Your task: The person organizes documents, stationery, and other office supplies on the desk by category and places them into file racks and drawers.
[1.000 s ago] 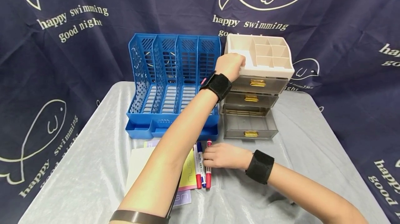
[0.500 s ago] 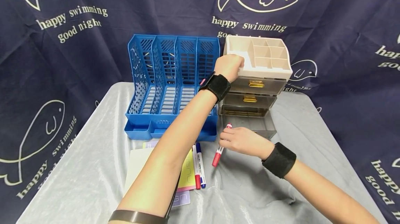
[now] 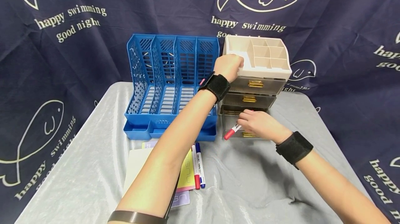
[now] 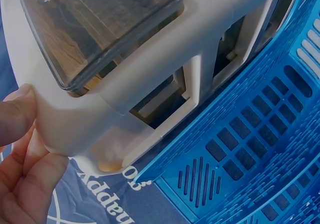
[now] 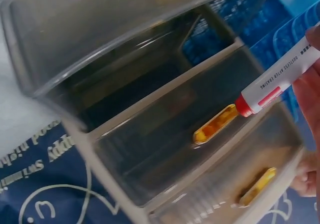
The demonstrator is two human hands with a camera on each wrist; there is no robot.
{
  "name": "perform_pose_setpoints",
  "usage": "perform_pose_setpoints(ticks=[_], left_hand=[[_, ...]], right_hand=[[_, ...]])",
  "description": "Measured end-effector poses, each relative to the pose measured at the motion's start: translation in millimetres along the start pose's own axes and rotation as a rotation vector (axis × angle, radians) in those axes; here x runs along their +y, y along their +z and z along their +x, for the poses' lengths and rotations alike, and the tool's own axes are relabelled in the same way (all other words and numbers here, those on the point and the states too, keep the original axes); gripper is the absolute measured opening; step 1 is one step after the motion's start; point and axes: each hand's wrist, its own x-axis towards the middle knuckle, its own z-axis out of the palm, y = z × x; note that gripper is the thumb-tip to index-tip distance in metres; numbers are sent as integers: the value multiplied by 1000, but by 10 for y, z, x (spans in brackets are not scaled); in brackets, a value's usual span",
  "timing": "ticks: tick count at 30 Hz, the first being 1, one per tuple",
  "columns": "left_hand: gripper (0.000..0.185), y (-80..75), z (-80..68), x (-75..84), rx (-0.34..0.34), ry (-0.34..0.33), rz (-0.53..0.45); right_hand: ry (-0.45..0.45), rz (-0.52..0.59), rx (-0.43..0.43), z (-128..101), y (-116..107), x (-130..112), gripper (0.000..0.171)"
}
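- The left hand (image 3: pixel 229 65) grips the front left corner of the beige plastic drawer organiser with smoky clear drawers (image 3: pixel 268 65), its fingers (image 4: pixel 20 184) curled round the rim; the organiser stands toward the far edge of the worktop (image 3: pixel 250 189), just beside the blue slotted plastic file rack (image 3: pixel 170 78).
- The right hand (image 3: pixel 259 124) pinches a red-capped white marker pen (image 3: pixel 232 132) and holds it level over the pulled-out bottom drawer (image 3: pixel 229 123) (gold handles mark each drawer).
- Step in hand, as I judge it: stowing the marker in that open drawer while the organiser is steadied.
- The next move calls for lowering the marker inside the drawer walls and loosening the pinch.
- Two more markers (image 3: pixel 197 165) lie on coloured paper sheets (image 3: pixel 187 175) near the front edge.
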Motion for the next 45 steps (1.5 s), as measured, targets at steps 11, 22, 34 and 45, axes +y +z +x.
perform_pose_setpoints(ticks=[11,22,34,45], left_hand=[[22,-3,-2,-5,4,0,10],[22,-8,2,-6,7,-3,2],[22,0,-4,9,13,-3,-2],[21,7,4,13,12,-9,0]], right_hand=[[231,142,-68,-206,188,266,23],[324,288,-283,-236,388,360,14],[401,444,-397,-248,569,367,18],[430,522,-448,-256,672,422,19]])
